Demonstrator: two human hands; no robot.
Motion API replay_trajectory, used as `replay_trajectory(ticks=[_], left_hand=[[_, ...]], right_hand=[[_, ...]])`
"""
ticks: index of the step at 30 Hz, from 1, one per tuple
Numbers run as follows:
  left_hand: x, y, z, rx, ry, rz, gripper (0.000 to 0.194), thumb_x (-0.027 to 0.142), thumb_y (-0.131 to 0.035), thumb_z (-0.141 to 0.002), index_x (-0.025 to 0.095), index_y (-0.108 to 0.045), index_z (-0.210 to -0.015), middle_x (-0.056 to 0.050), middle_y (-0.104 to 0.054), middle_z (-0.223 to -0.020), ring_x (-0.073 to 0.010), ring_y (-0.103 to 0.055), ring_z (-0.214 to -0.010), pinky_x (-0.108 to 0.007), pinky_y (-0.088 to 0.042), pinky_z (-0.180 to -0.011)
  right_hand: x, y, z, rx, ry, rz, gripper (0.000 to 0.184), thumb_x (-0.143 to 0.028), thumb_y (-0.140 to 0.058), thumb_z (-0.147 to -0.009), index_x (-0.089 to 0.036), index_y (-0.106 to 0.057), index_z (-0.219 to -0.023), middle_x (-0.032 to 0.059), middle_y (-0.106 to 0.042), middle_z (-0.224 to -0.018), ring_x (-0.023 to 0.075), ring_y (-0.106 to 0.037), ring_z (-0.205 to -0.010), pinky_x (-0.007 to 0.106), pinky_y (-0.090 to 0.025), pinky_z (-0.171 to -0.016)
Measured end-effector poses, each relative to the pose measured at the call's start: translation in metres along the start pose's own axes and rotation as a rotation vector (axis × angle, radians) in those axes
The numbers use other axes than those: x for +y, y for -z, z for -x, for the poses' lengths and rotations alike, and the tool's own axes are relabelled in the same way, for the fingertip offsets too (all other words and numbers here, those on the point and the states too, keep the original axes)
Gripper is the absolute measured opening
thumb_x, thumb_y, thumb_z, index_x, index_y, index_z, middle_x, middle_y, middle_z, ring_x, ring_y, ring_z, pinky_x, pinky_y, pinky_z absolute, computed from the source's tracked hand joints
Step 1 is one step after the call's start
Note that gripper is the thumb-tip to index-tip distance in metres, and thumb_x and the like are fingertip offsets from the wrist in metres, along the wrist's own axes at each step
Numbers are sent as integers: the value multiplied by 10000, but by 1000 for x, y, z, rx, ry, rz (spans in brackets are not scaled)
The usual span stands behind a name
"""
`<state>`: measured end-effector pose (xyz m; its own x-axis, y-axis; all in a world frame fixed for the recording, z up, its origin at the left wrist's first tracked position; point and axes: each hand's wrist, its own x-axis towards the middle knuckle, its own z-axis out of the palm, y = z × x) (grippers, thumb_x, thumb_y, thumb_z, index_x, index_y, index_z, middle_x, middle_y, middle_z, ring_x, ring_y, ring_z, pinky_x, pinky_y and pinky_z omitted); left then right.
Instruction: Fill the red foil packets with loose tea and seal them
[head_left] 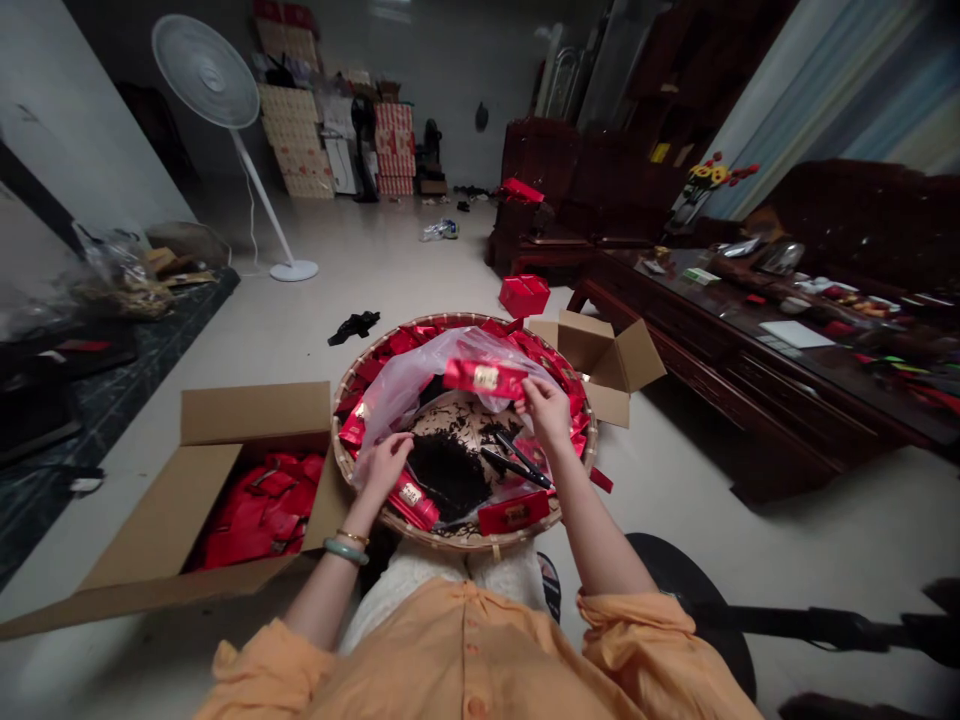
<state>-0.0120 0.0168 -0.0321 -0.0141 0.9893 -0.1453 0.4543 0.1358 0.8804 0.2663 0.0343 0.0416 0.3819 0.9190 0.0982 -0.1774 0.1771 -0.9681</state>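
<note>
My right hand (546, 408) is closed on one end of a red packet (459, 374) with a pale gold label, held up over a round woven basket (343, 462). My left hand (384, 468) is over the basket's left side, fingers drawn together; what they hold, if anything, is too small to make out. Between my hands a clear plastic bag (396, 380) lies spread open around a heap of dark, dry tea-like leaves (448, 470). Black tongs (517, 466) rest beside the heap. More red packets (514, 513) lie around the bag inside the basket.
On the left stands an open carton (161, 495) full of red packets (262, 510). Another open carton (630, 355) and a red box (524, 295) stand beyond the basket. A white fan (294, 270) is at back left, a dark wooden table (697, 370) at right, a black round base (686, 595) near my right elbow.
</note>
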Motion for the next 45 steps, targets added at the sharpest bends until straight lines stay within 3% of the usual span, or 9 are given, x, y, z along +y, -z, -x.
replay_trajectory(ticks=[4, 9, 14, 20, 23, 27, 30, 39, 45], left_hand=[[-22, 18, 1, -10, -170, -700, 309, 298, -552, -748, 143, -628, -1004, -138, -638, -1040, -270, -566, -1020, -365, -404, -894], [-37, 11, 9, -116, -77, -932, 437, 307, -699, -602, 130, -595, -987, -159, -596, -1099, -280, -530, -1079, -335, -390, -900], [-37, 5, 8, -149, -30, -913, 510, 314, -733, -559, 111, -596, -1006, -177, -572, -1111, -290, -530, -1069, -333, -404, -866], [-35, 12, 3, -141, -117, -681, 444, 229, -652, -652, 143, -578, -1082, -94, -624, -960, -229, -565, -965, -316, -419, -840], [-32, 12, 0, -147, -191, -430, 431, 151, -582, -674, 152, -572, -1105, -50, -619, -851, -185, -582, -826, -293, -452, -757], [-23, 8, 0, -150, -260, -191, 545, 135, -560, -652, 156, -513, -1195, -22, -598, -845, -142, -570, -717, -271, -474, -685], [-15, 8, 5, -189, -283, -113, 596, 158, -561, -668, 174, -461, -1255, -7, -596, -830, -130, -572, -688, -262, -482, -673], [-2, 11, 16, -256, -379, -326, 513, 208, -630, -686, 195, -539, -1191, -91, -626, -1125, -238, -584, -1011, -355, -427, -901], [-13, 30, 2, -111, -266, -405, 330, 184, -543, -737, 158, -618, -1058, -89, -675, -985, -226, -616, -929, -335, -454, -853]], right_hand=[[-7, -14, -27, 156, 8, -344, 296, -236, -709, -670, -158, -577, -922, -25, -631, -694, 106, -651, -614, 213, -564, -618], [-13, -31, -42, -7, -63, -469, 374, -164, -663, -706, -193, -529, -1054, 31, -666, -981, 143, -654, -937, 242, -558, -790], [-6, -26, -29, -205, -124, -369, 399, -249, -669, -720, -242, -538, -1097, 28, -652, -1106, 158, -662, -917, 254, -565, -733], [69, -39, 38, -588, -318, 152, 241, -298, -607, -761, -167, -630, -961, 58, -694, -790, 141, -646, -623, 230, -517, -507], [101, -54, 70, -674, -74, 473, 397, -183, -598, -741, -217, -583, -1137, 71, -654, -1025, 157, -631, -788, 285, -532, -636], [108, -67, 87, -770, 286, 742, 554, -146, -601, -750, -259, -474, -1277, 80, -541, -1187, 185, -559, -1011, 339, -463, -865], [101, -68, 89, -778, 359, 833, 437, -165, -582, -782, -260, -532, -1205, 66, -536, -1145, 186, -537, -1034, 326, -438, -884], [82, -54, 76, -687, 272, 738, 101, -163, -572, -766, -175, -595, -864, 20, -589, -817, 145, -538, -745, 284, -441, -718], [105, -58, 70, -530, -11, 461, 84, -210, -530, -758, -183, -575, -823, -7, -577, -718, 128, -550, -611, 249, -479, -565]])
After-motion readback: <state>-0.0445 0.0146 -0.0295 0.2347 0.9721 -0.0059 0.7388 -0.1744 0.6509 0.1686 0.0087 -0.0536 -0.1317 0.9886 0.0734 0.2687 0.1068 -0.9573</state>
